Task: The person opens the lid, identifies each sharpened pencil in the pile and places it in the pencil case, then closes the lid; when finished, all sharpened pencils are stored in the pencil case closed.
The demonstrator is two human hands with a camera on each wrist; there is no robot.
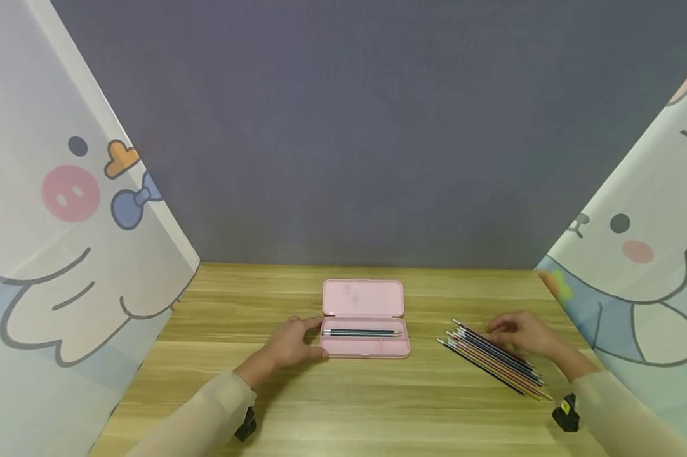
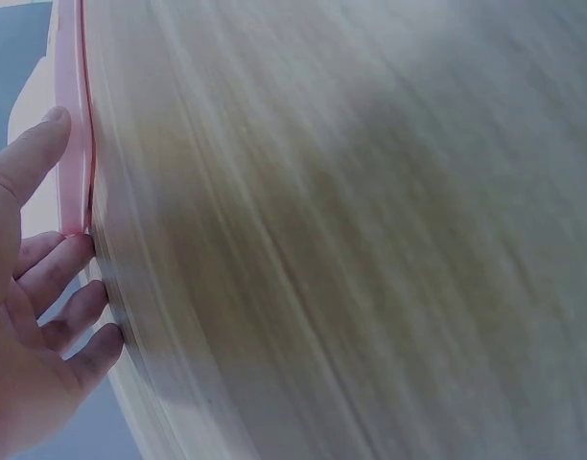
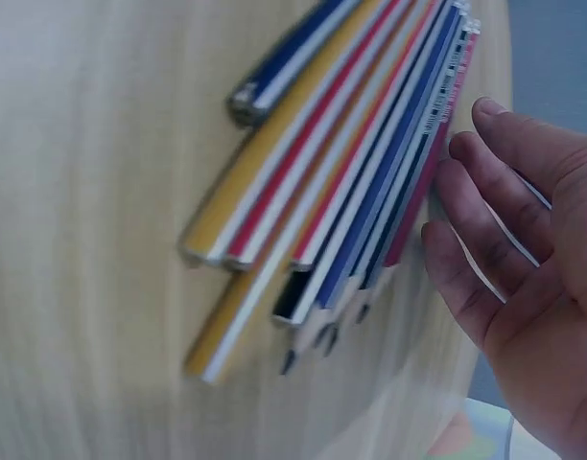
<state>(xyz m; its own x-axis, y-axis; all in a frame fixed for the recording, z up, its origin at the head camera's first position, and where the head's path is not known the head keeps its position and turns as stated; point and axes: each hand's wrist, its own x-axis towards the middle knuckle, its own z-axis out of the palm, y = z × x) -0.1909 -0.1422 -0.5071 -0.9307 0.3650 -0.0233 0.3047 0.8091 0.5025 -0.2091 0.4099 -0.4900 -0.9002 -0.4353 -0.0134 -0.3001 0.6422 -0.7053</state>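
Note:
An open pink pencil case (image 1: 350,347) lies in the middle of the table, its lid (image 1: 363,298) tilted back. Dark green pencils (image 1: 362,332) lie in its rear compartment. At the case's left end, my left hand (image 1: 289,344) holds it, the thumb by the front edge and the fingers around the left side. In the left wrist view the thumb lies along the pink case wall (image 2: 75,182). My right hand (image 1: 523,333) is at the far right side of a loose bundle of pencils (image 1: 492,362), fingers loosely bent, holding nothing. Striped red, yellow, blue and black pencils (image 3: 341,163) show close up.
The wooden table (image 1: 235,292) ends at a dark grey panel (image 1: 366,139) behind. Cartoon-printed walls stand at the left (image 1: 92,254) and right (image 1: 652,266). Bare wood shows between the case and the loose pencils.

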